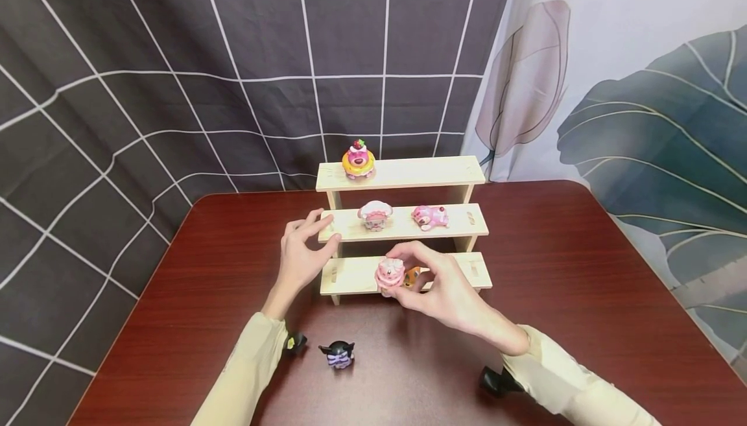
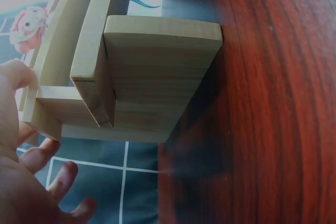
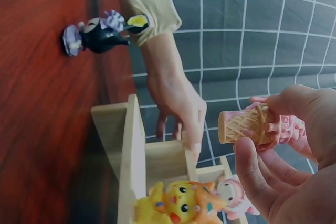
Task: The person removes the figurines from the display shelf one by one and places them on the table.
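Note:
My right hand (image 1: 440, 286) pinches a pink ice-cream-cone figurine (image 1: 390, 273) between thumb and fingers, in front of the bottom shelf. Its waffle-patterned cone (image 3: 244, 124) shows in the right wrist view. Behind it, a yellow and orange figurine (image 3: 184, 203) stands on the bottom board, mostly hidden in the head view. My left hand (image 1: 303, 251) holds the left end of the middle board of a three-step wooden shelf (image 1: 356, 275), thumb at the front edge. On that board are a white and pink figurine (image 1: 375, 215) and a pink lying bear figurine (image 1: 430, 217).
A bear figurine in a yellow ring (image 1: 358, 161) sits on the top board, toward the left. A black and purple figurine (image 1: 338, 355) stands on the red-brown table (image 1: 554, 264) in front of the shelf. Behind hangs a dark checked curtain (image 1: 251, 43).

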A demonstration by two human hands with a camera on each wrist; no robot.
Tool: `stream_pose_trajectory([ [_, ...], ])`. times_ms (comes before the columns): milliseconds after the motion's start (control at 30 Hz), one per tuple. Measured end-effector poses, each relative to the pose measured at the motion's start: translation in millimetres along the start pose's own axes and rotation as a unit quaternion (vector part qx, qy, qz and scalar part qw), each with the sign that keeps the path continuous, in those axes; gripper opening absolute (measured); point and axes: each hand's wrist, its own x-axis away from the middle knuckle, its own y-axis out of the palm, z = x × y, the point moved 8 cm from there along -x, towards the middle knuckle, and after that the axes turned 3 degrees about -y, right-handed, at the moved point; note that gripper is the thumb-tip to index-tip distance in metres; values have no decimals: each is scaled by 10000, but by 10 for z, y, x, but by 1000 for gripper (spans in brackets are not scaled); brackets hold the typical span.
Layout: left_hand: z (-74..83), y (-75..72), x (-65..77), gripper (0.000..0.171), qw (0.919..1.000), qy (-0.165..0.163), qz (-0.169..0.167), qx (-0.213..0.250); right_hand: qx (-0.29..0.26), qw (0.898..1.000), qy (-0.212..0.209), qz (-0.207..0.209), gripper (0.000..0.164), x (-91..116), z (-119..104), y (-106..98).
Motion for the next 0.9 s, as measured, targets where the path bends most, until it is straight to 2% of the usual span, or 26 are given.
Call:
stream_pose_trajectory([
  [500,6,0,0,38,10000,8,-6,-44,-175,9996,-87,-200,46,201,34,151],
  [667,1,1,0,38,10000,6,-11,-70,-140,9994,-221,-238,46,251,34,203],
  [900,-3,5,1,39,9999,-49,-40,-89,-36,9994,-191,-283,45,324,79,272],
])
